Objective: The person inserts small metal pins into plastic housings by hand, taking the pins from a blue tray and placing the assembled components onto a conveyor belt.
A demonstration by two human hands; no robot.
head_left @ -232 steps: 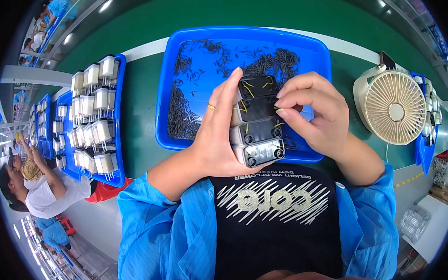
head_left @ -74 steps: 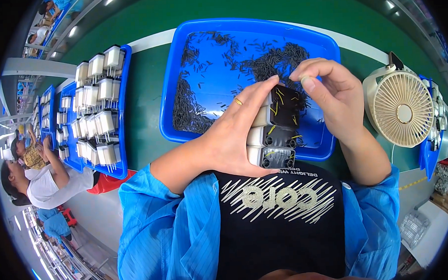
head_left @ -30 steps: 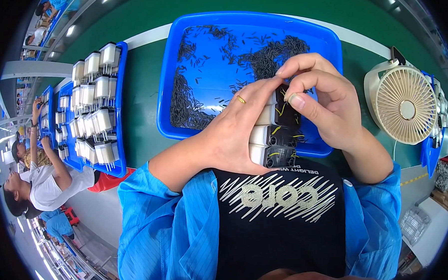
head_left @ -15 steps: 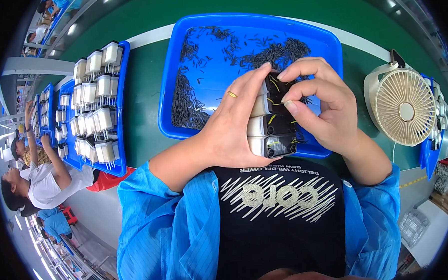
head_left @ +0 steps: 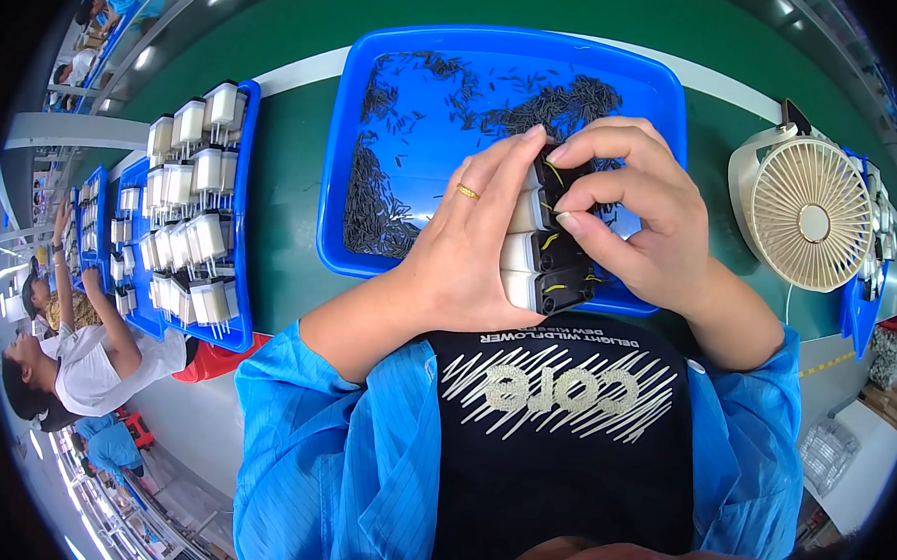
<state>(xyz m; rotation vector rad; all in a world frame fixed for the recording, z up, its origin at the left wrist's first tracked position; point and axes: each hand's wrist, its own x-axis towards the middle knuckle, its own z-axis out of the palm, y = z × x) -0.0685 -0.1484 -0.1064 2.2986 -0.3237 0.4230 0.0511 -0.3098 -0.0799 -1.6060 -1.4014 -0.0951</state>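
My left hand (head_left: 454,242) is wrapped round a row of several small white box-shaped units with black ends (head_left: 519,254). Their black faces are turned toward my right hand (head_left: 638,212), and short yellow wires (head_left: 548,242) stick out of them. The thumb and index finger of that hand pinch at one yellow wire near the middle of the row; the fingertips partly cover it. Its other fingers curl above, one touching the far end of the row. Beneath both hands lies a blue tray (head_left: 337,200) with many thin black sleeve-like pieces (head_left: 370,198) scattered in it.
At the left, a blue tray (head_left: 249,139) carries rows of similar white units (head_left: 207,170). A round cream fan (head_left: 812,219) stands on the green table (head_left: 290,197) at the right. Beyond the left trays a person in a white shirt (head_left: 122,369) sits working.
The row of units has turned slightly in my left hand. My right thumb and index finger have shifted a little left and down, closer to the black faces.
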